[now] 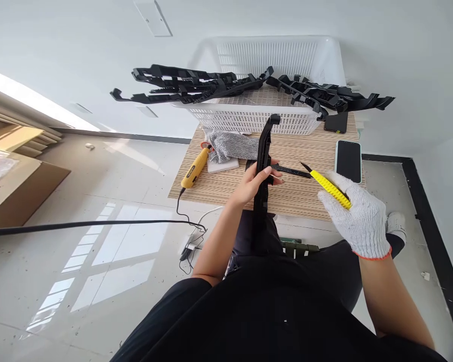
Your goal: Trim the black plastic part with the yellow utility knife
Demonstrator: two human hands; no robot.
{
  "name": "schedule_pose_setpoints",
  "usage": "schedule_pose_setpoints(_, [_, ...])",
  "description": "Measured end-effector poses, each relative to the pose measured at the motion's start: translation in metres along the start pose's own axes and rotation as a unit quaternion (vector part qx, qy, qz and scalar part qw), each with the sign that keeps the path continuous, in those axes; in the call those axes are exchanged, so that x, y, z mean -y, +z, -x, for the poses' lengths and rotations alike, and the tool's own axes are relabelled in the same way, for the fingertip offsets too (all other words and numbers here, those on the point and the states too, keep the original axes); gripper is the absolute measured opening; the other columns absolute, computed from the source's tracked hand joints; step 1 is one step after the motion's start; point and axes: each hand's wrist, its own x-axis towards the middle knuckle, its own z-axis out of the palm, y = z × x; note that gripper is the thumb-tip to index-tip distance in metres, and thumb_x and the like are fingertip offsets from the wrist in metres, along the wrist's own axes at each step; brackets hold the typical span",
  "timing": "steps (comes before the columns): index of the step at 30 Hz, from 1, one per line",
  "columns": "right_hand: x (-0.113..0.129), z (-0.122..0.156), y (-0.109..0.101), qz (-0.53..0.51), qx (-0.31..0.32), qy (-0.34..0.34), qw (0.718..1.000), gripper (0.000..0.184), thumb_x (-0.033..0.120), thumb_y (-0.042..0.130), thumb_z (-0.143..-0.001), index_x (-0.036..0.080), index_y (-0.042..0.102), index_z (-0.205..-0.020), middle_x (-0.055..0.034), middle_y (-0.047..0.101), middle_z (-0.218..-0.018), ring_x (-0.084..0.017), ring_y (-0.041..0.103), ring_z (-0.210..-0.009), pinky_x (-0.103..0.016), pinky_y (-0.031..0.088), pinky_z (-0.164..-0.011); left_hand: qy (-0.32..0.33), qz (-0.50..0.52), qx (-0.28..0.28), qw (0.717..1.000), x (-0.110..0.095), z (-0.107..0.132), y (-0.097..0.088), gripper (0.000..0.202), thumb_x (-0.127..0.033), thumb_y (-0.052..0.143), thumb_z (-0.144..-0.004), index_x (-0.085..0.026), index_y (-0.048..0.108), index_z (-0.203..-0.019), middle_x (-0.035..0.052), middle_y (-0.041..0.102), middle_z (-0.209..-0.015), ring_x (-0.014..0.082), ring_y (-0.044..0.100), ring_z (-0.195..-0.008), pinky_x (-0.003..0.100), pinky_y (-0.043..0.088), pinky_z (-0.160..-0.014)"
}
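Note:
My bare left hand [254, 182] is closed around a long black plastic part [263, 146] with a hooked top end, held upright over the near edge of the table. In a white knit glove with an orange cuff, my right hand [357, 213] grips a yellow utility knife [331, 189]. The knife's dark blade points up and left, apart from the plastic part. Between the two hands a thin black strip [292, 171] lies over the table; whether it joins the held part I cannot tell.
A white plastic basket [249, 118] at the back carries several black parts [207, 85] that overhang its sides. On the wood-grain table [298, 198] lie a yellow corded tool [195, 168], a grey glove [234, 146] and a phone [348, 161]. A black cable [98, 223] crosses at left.

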Motion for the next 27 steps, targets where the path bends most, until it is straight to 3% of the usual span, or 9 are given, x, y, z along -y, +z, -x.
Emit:
schedule_pose_setpoints(5, [-0.002, -0.001, -0.009, -0.001, 0.015, -0.017, 1.000, 0.044, 0.047, 0.063, -0.094, 0.026, 0.068, -0.132, -0.0052, 0.077, -0.116, -0.025, 0.076, -0.090, -0.040, 0.061, -0.082, 0.036, -0.085, 0.009, 0.996, -0.034, -0.033, -0.003, 0.063, -0.065, 0.069, -0.083, -0.014, 0.065, -0.119, 0.0078, 0.075, -0.091, 0.0182, 0.075, -0.075, 0.029, 0.060, -0.071])
schedule_pose_setpoints(9, [0.001, -0.007, -0.012, 0.003, 0.017, -0.067, 0.998, 0.044, 0.048, 0.065, -0.094, 0.024, 0.069, -0.130, -0.0038, 0.075, -0.121, -0.024, 0.076, -0.094, -0.038, 0.062, -0.083, 0.045, -0.137, 0.006, 0.990, -0.043, -0.042, -0.004, 0.065, -0.066, 0.067, -0.084, -0.015, 0.065, -0.124, 0.0078, 0.075, -0.091, 0.0163, 0.075, -0.074, 0.026, 0.059, -0.068])
schedule_pose_setpoints(15, [0.003, -0.020, -0.008, -0.009, 0.029, -0.068, 0.997, 0.044, 0.048, 0.061, -0.096, 0.030, 0.065, -0.136, -0.0018, 0.073, -0.126, -0.026, 0.074, -0.106, -0.039, 0.062, -0.089, 0.009, -0.033, 0.005, 0.999, -0.016, -0.018, -0.001, 0.058, -0.060, 0.066, -0.088, -0.020, 0.063, -0.130, 0.0067, 0.073, -0.102, 0.0142, 0.072, -0.075, 0.029, 0.061, -0.070])
schedule_pose_setpoints(19, [0.005, -0.027, -0.003, -0.036, 0.070, -0.085, 0.993, 0.045, 0.048, 0.059, -0.097, 0.029, 0.064, -0.137, -0.0018, 0.071, -0.129, -0.026, 0.072, -0.112, -0.039, 0.060, -0.092, 0.028, 0.047, -0.045, 0.997, 0.006, -0.001, 0.005, 0.045, -0.055, 0.066, -0.090, -0.021, 0.066, -0.120, 0.0054, 0.073, -0.107, 0.0097, 0.066, -0.072, 0.024, 0.056, -0.068])
schedule_pose_setpoints(23, [0.007, -0.031, 0.003, -0.047, 0.082, -0.097, 0.991, 0.045, 0.047, 0.059, -0.097, 0.027, 0.065, -0.137, -0.0032, 0.071, -0.130, -0.026, 0.072, -0.111, -0.040, 0.060, -0.093, 0.029, 0.058, -0.101, 0.993, 0.018, 0.010, 0.010, 0.044, -0.056, 0.067, -0.088, -0.021, 0.066, -0.113, 0.0073, 0.073, -0.113, 0.0119, 0.067, -0.079, 0.024, 0.054, -0.069])
schedule_pose_setpoints(27, [0.008, -0.034, 0.006, -0.041, 0.084, -0.097, 0.991, 0.046, 0.049, 0.058, -0.097, 0.025, 0.066, -0.135, -0.0036, 0.072, -0.129, -0.026, 0.073, -0.108, -0.040, 0.059, -0.093, 0.018, 0.051, -0.109, 0.993, 0.020, 0.017, 0.010, 0.046, -0.059, 0.065, -0.088, -0.022, 0.064, -0.116, 0.0088, 0.073, -0.120, 0.0139, 0.069, -0.079, 0.027, 0.055, -0.071])
